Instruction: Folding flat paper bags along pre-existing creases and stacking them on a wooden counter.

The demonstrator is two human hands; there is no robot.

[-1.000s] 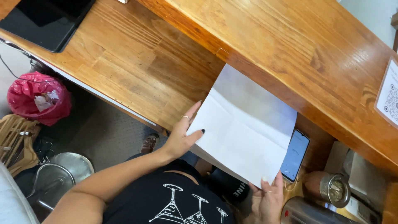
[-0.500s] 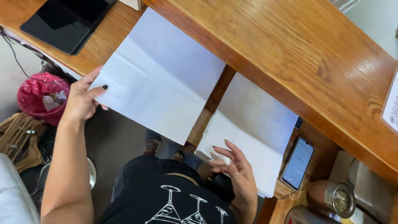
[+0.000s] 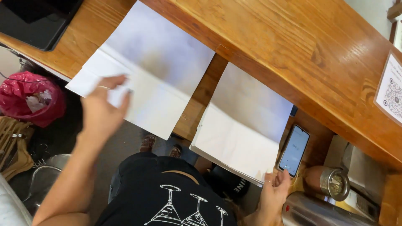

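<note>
From here I see my left hand (image 3: 100, 111) spread flat, touching one unfolded white sheet (image 3: 146, 75) on the counter (image 3: 293, 50) — my right hand (image 3: 272, 194) loosely open at the second sheet's (image 3: 245, 125) corner — both sheets laid out, neither refolded.

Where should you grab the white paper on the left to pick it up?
Probably by its near edge, coming from the person's side. The left paper lies flat on the wooden counter, but its near part hangs past the counter's edge, so fingers can get under it there, close to the left hand.
</note>
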